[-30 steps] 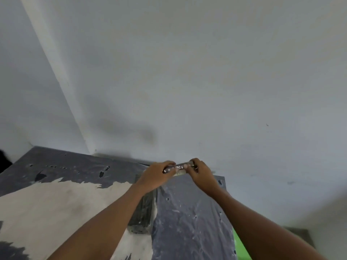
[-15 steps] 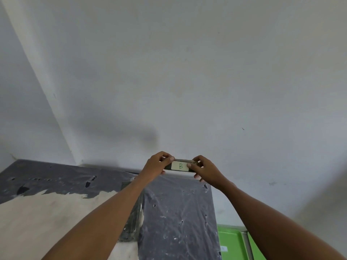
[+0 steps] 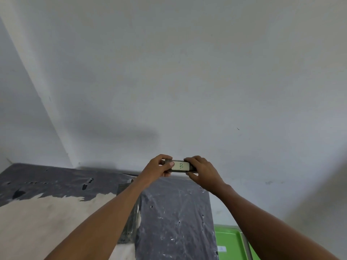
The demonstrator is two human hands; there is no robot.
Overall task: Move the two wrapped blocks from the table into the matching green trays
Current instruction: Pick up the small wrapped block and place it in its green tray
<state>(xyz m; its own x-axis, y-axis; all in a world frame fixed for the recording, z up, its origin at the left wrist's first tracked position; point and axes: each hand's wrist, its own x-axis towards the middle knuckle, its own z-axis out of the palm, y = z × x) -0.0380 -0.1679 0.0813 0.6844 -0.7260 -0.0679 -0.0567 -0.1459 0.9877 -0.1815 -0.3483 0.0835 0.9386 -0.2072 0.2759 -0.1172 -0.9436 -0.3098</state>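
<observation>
A large dark block wrapped in clear plastic stands tilted up on the table, its top edge bearing a white label with a green letter B. My left hand grips the left end of that top edge and my right hand grips the right end. A second wrapped block lies partly hidden behind my left forearm, to the left of the first. A green tray shows at the bottom right, with the edge of another green tray beside it.
The table has a pale worn top with dark grey patches toward the back. A white wall rises right behind the block. The wall corner runs down at the left.
The block's top edge has turned toward me, showing the B label. The view has shifted to the right, bringing the green trays into sight at the bottom right.
</observation>
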